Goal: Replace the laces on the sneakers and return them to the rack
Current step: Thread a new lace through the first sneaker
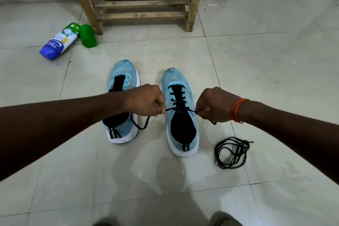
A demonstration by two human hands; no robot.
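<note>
Presently ends of the lace (174, 109) are pinched by left hand (146, 102) and right hand (214, 104) over the sneaker (174, 79) (spare lace (238, 149) at four o'clock).

Left light-blue mesh sneaker (124, 71): white sole, navy tongue and lining, grey-striped heel tab.
Right light-blue mesh sneaker (174, 77): same colours, crossed by a threaded black lace (177, 100).
Loose coiled black lace (232, 152), near right.
Lying plastic bottle (58, 42), far left: blue, white and green print.
Bright green plastic cap (88, 35).
Slatted wooden rack (143, 3), far: pale tan.
Glossy floor tiles (266, 60): off-white, dark grout lines.
Orange thread band (238, 110), right wrist.
</note>
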